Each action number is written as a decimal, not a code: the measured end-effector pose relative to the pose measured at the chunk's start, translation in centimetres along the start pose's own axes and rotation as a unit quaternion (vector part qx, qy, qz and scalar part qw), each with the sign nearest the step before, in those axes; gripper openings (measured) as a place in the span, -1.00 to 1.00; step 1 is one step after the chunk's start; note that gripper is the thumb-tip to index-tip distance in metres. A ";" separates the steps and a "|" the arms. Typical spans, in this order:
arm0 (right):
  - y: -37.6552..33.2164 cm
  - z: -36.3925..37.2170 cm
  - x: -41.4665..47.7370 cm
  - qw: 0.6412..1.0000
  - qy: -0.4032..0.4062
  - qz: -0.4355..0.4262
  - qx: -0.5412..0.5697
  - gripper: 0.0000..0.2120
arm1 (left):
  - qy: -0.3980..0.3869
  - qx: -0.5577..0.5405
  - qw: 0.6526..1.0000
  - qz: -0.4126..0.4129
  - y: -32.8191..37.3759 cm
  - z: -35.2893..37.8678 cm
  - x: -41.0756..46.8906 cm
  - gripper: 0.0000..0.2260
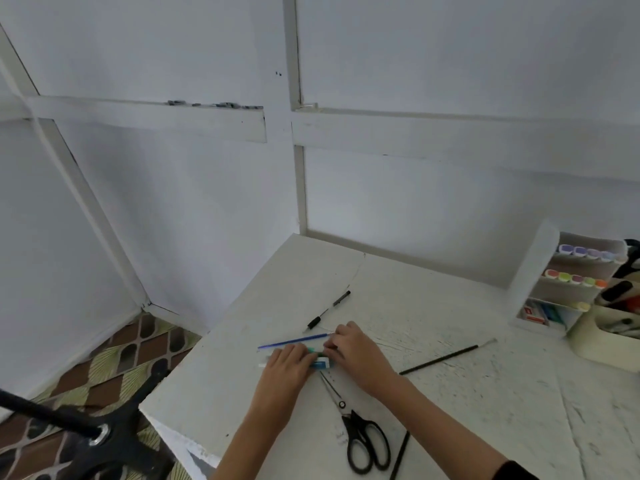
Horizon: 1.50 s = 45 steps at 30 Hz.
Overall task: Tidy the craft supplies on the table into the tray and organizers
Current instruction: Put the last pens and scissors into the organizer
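Your left hand point(290, 362) and right hand point(349, 348) pressed together on a small cluster of supplies point(320, 362) at lower centre — grip unclear. At the right edge, the tiered organizer point(540, 271) held markers point(575, 278); the tray point(595, 344) beside it held dark tools.

Two bare forearms run to the left hand point(290, 362) and the right hand point(356, 348). Both hands are bare, with no visible rings or watch. A dark sleeve edge point(512, 471) shows on the right arm near the elbow; the left arm is uncovered.
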State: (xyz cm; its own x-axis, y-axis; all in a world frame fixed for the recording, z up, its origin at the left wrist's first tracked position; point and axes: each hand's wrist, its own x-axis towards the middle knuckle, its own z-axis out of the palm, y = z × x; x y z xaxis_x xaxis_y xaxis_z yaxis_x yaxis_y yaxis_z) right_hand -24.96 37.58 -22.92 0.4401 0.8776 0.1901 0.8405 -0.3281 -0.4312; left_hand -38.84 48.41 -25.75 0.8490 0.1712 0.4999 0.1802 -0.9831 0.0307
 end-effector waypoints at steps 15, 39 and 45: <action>6.9 -8.3 -9.4 0.961 0.164 0.128 0.182 -0.93 | 0.050 -0.308 0.948 -0.064 7.6 -4.0 7.5 -0.74; 17.8 -21.4 -17.5 0.924 0.299 0.171 -0.166 -0.70 | 0.066 -0.300 0.942 0.132 28.5 1.9 21.9 -0.70; 19.3 -22.3 -15.7 0.936 0.201 0.185 -0.222 -0.67 | 0.036 -0.258 0.956 0.134 29.0 4.2 23.6 -0.63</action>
State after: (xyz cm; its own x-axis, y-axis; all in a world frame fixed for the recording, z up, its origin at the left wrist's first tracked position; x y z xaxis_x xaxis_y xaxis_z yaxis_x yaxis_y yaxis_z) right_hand -8.61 9.72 -14.59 0.7348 0.5030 0.4550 0.6171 -0.7742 -0.1405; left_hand -11.46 24.26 -16.68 0.7908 -0.0773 0.6072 -0.3233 -0.8951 0.3071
